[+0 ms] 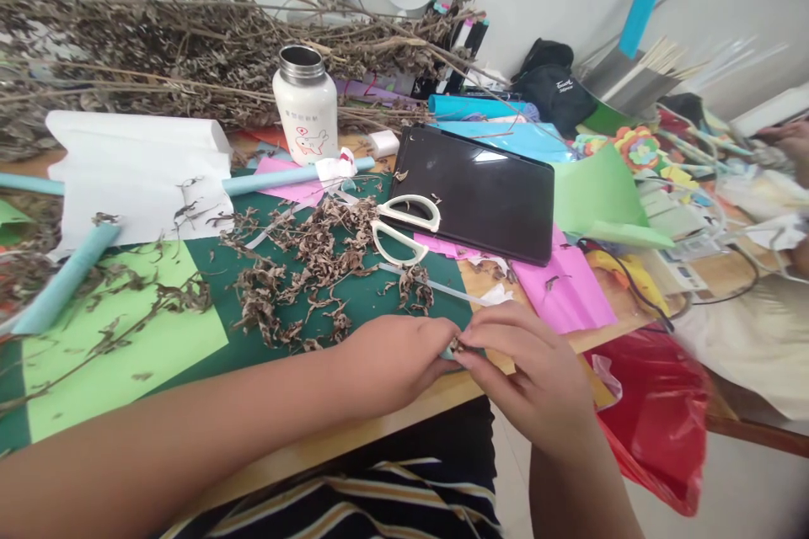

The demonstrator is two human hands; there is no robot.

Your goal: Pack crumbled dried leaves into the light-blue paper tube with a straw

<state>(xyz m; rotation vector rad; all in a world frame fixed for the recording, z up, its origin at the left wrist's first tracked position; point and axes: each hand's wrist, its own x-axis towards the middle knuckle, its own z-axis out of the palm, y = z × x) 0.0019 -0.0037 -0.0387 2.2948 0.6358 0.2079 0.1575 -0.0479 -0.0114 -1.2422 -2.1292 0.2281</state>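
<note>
At the table's front edge my left hand (404, 354) is closed around a light-blue paper tube (447, 353), mostly hidden by the fingers. My right hand (537, 366) pinches a bit of dried leaf (456, 344) at the tube's end, touching the left hand. Beyond them a heap of dried leaves (329, 244) lies on a dark green sheet (215, 269). White-handled scissors (399, 255) rest with their blades hidden by the leaves. More light-blue paper tubes lie to the left, one (69, 278) on a light green sheet (126, 345).
Long dried branches (158, 42) line the wall. A white bottle without a lid (306, 105) stands before them. A black tablet (477, 189) lies right of the scissors. A red plastic bag (657, 413) hangs at the right edge. A person's hand (790, 143) shows at far right.
</note>
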